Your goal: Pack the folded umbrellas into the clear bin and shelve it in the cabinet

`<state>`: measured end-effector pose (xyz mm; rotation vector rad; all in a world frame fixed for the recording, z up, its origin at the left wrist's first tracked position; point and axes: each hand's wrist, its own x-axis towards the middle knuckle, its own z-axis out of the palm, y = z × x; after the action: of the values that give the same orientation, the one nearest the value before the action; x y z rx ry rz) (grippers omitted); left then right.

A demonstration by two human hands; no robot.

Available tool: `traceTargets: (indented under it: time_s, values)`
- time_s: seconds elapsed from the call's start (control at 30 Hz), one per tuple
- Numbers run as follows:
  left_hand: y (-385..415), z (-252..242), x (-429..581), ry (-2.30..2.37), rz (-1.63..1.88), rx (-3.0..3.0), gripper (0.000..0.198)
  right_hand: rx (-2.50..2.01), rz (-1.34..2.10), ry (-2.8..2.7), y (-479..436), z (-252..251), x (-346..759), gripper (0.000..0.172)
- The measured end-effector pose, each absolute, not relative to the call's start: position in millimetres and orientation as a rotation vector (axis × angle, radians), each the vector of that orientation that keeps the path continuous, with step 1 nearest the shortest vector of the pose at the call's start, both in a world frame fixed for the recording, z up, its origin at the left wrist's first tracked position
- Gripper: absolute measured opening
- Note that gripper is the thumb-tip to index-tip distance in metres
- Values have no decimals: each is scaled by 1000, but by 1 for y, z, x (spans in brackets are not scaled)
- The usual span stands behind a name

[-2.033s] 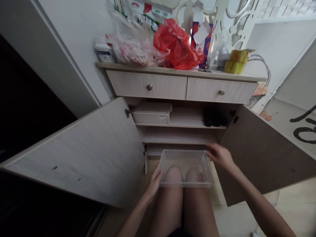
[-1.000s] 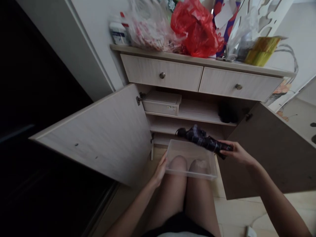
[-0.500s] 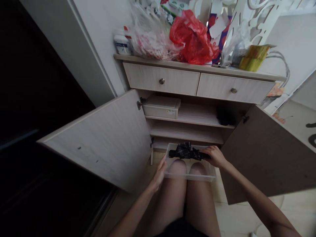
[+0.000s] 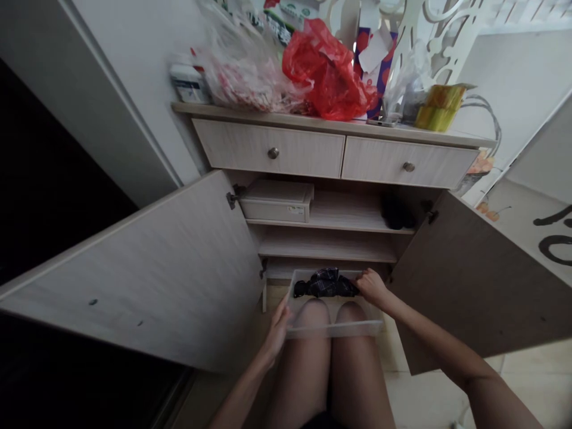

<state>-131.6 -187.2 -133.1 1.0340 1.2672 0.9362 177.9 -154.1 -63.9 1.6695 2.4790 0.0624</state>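
A clear plastic box (image 4: 353, 328) rests on my thighs, just in front of the cabinet. Along its far side lies a dark plaid folded umbrella (image 4: 326, 283). My left hand (image 4: 277, 326) holds the left wall of the box, fingers against its outside. At the box's far right corner, my right hand (image 4: 372, 287) is closed on the right end of the umbrella. The fingertips of that hand are partly hidden.
Two open cabinet doors, left (image 4: 147, 280) and right (image 4: 482, 280), flank me. Inside, a lidded box (image 4: 277, 208) and a dark object (image 4: 395, 211) sit on the upper shelf (image 4: 344, 217). Bags, including a red one (image 4: 330, 71), crowd the cabinet top.
The view has shifted, so the cabinet appears lower and further left. My right hand has lowered the umbrella's right end slightly into the box. My left hand keeps its hold.
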Motion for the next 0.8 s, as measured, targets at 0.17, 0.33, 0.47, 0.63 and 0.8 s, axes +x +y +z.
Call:
traceTargets:
  time_s: [0.17, 0.33, 0.47, 0.63, 0.8]
  values:
    - [-186, -133, -131, 1296, 925, 1028, 99, 1923, -193, 2540, -123, -31, 215, 28]
    - [-185, -128, -130, 1278, 932, 1054, 98, 2880, 175, 1891, -47, 4, 279, 42]
    - [-185, -127, -129, 1252, 917, 1041, 94, 3224, -147, 1574, -2, -1, 303, 48]
    - [-185, -129, -129, 1264, 950, 994, 81, 3465, -434, 1473, 12, -15, 306, 34]
    - [-185, -133, -127, 1256, 970, 937, 84, 3708, -672, 1381, 0, -14, 313, 35]
